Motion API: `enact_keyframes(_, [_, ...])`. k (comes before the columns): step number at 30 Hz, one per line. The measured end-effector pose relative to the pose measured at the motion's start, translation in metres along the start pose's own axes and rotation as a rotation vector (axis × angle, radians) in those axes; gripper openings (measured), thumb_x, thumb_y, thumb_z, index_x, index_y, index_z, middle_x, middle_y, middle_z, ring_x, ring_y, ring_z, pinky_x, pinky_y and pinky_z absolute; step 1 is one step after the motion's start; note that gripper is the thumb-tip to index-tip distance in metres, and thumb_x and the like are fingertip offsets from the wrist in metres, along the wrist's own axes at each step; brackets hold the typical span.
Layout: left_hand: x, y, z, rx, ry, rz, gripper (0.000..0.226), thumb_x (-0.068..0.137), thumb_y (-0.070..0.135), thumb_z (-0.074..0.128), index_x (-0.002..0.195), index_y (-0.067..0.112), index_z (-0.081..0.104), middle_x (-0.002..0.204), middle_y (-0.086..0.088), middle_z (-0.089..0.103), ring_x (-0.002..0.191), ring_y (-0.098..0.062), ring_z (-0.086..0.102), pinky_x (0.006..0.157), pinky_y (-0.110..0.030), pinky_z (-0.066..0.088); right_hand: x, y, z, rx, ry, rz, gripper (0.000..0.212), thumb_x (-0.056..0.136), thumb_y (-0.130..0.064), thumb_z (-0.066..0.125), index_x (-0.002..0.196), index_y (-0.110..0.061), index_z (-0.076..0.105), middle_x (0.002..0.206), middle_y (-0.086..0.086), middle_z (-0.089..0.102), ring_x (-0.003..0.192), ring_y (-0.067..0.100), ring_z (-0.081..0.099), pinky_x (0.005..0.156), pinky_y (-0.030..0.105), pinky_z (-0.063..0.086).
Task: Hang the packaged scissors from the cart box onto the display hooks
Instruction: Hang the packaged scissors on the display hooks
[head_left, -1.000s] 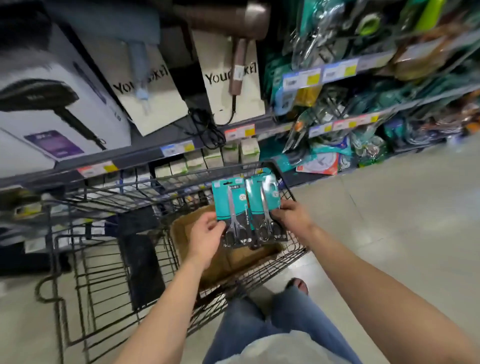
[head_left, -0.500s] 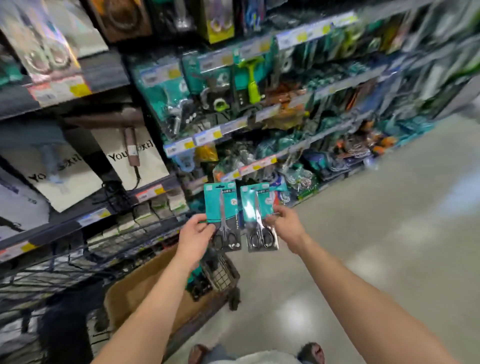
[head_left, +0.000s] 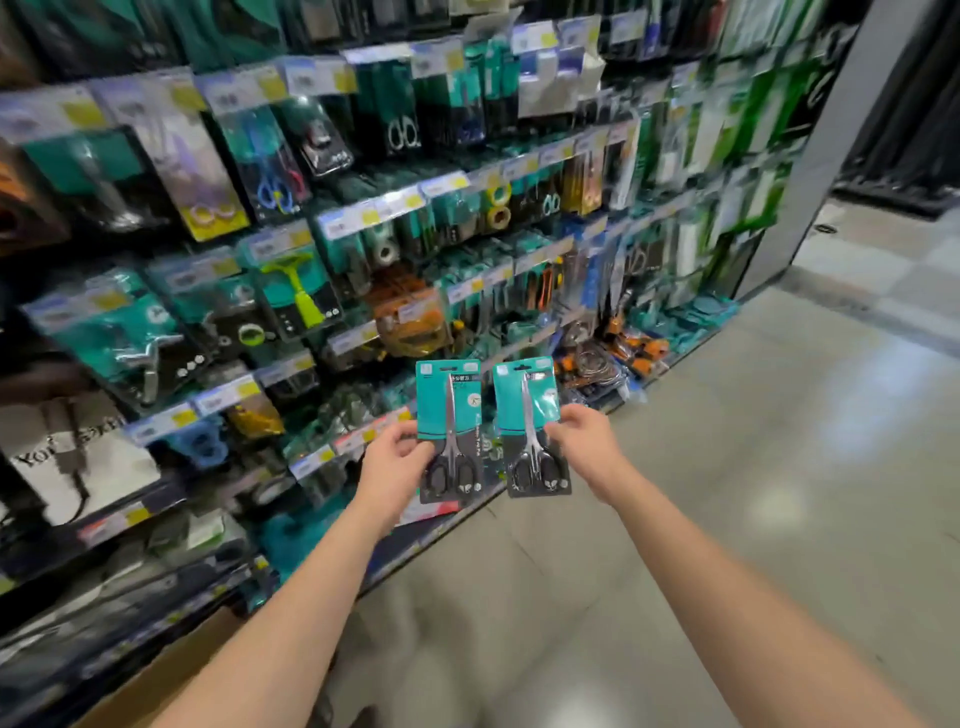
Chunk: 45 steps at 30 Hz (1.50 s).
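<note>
Head view: fingers (head_left: 415, 451) of left hand (head_left: 397, 457) pinched one scissors pack (head_left: 449, 410); right hand (head_left: 584, 441) pinched a second pack (head_left: 527, 408). Both were upright, apart, in mid-air. Display rack (head_left: 441, 184) at 11 o'clock, blurred. Cart box (head_left: 171, 670) at 7 o'clock. Neither pack yet hung.

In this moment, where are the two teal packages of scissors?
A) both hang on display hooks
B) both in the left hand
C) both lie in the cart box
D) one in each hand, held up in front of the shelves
D: the left hand grips one scissors package and the right hand grips the other package, both off the hooks.
</note>
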<state>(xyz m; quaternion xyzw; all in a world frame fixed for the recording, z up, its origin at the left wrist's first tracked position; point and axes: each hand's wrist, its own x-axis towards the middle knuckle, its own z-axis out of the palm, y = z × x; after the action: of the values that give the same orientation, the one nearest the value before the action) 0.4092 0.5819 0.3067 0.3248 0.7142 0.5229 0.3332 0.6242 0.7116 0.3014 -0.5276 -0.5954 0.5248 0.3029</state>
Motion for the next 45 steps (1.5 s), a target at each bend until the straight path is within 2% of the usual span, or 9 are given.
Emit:
enact_keyframes(8, [0.054, 0.066, 0.074, 0.030, -0.068, 0.120, 0.016, 0.097, 0.002, 0.063, 0.110, 0.009, 0.063, 0.092, -0.009, 0.076, 0.050, 0.003, 0.063, 0.047, -0.010, 0.045, 0.076, -0.033, -0.056, 0.033, 0.099, -0.007, 0.007, 0.087, -0.014, 0.064, 0.089, -0.017, 0.069, 0.090, 0.011, 0.073, 0.072, 0.018, 0.058, 0.070, 0.036, 0.047])
enact_keyframes(16, [0.179, 0.103, 0.133, 0.034, -0.006, 0.177, 0.021, 0.096, 0.013, 0.066, 0.114, 0.025, 0.065, 0.101, -0.001, 0.077, 0.087, -0.019, 0.075, 0.084, -0.045, 0.062, 0.214, -0.075, -0.100, -0.035, 0.076, -0.076, 0.016, 0.091, -0.018, 0.059, 0.105, -0.015, 0.067, 0.090, 0.015, 0.070, 0.066, 0.018, 0.049, 0.058, 0.032, 0.036])
enact_keyframes(19, [0.232, 0.120, 0.154, 0.018, 0.025, 0.180, 0.023, 0.098, 0.012, 0.064, 0.118, 0.025, 0.062, 0.102, 0.010, 0.072, 0.078, 0.001, 0.068, 0.076, -0.027, 0.057, 0.276, -0.094, -0.110, -0.068, 0.066, -0.078, 0.017, 0.092, -0.018, 0.059, 0.106, -0.010, 0.065, 0.090, 0.014, 0.066, 0.068, 0.021, 0.048, 0.060, 0.034, 0.036])
enact_keyframes(24, [0.307, 0.137, 0.178, 0.059, 0.074, 0.180, 0.019, 0.097, 0.010, 0.065, 0.115, 0.018, 0.064, 0.101, 0.009, 0.073, 0.075, 0.010, 0.066, 0.067, -0.015, 0.052, 0.365, -0.115, -0.120, -0.058, 0.016, -0.091, 0.013, 0.095, -0.014, 0.059, 0.105, -0.013, 0.068, 0.090, 0.010, 0.071, 0.070, 0.023, 0.056, 0.060, 0.033, 0.039])
enact_keyframes(29, [0.356, 0.149, 0.203, 0.095, 0.121, 0.120, 0.021, 0.096, 0.003, 0.064, 0.113, 0.017, 0.065, 0.097, 0.006, 0.073, 0.080, 0.003, 0.067, 0.063, -0.006, 0.048, 0.436, -0.122, -0.131, -0.047, -0.034, -0.063, 0.017, 0.092, -0.014, 0.062, 0.107, -0.013, 0.070, 0.096, 0.005, 0.074, 0.088, 0.023, 0.068, 0.080, 0.038, 0.055])
enact_keyframes(33, [0.389, 0.158, 0.228, 0.107, 0.156, 0.087, 0.024, 0.096, 0.005, 0.064, 0.107, 0.026, 0.065, 0.102, 0.008, 0.074, 0.092, -0.003, 0.070, 0.071, -0.014, 0.050, 0.496, -0.127, -0.143, -0.026, -0.063, -0.058, 0.014, 0.094, -0.011, 0.060, 0.104, -0.011, 0.070, 0.101, 0.006, 0.073, 0.095, 0.024, 0.068, 0.092, 0.044, 0.054])
enact_keyframes(36, [0.411, 0.164, 0.252, 0.100, 0.212, 0.084, 0.028, 0.094, -0.001, 0.065, 0.099, 0.026, 0.066, 0.093, 0.010, 0.076, 0.080, 0.004, 0.071, 0.067, -0.011, 0.052, 0.546, -0.125, -0.151, -0.037, -0.101, -0.066, 0.010, 0.095, -0.011, 0.060, 0.094, -0.016, 0.069, 0.093, 0.004, 0.071, 0.093, 0.023, 0.067, 0.093, 0.044, 0.053])
enact_keyframes(40, [0.434, 0.175, 0.287, 0.097, 0.277, 0.054, 0.024, 0.093, 0.002, 0.066, 0.100, 0.025, 0.066, 0.093, 0.005, 0.078, 0.085, -0.005, 0.074, 0.072, -0.020, 0.057, 0.617, -0.118, -0.158, -0.065, -0.206, -0.072, 0.021, 0.094, -0.015, 0.062, 0.113, -0.011, 0.069, 0.112, 0.008, 0.073, 0.104, 0.026, 0.068, 0.101, 0.050, 0.051])
enact_keyframes(45, [0.446, 0.189, 0.332, 0.081, 0.355, -0.008, 0.023, 0.096, -0.003, 0.062, 0.100, 0.019, 0.066, 0.086, 0.001, 0.078, 0.072, 0.000, 0.073, 0.060, -0.011, 0.050, 0.662, -0.137, -0.180, -0.057, -0.305, -0.087, 0.019, 0.096, -0.014, 0.060, 0.113, -0.009, 0.069, 0.115, 0.015, 0.073, 0.098, 0.029, 0.068, 0.079, 0.033, 0.046])
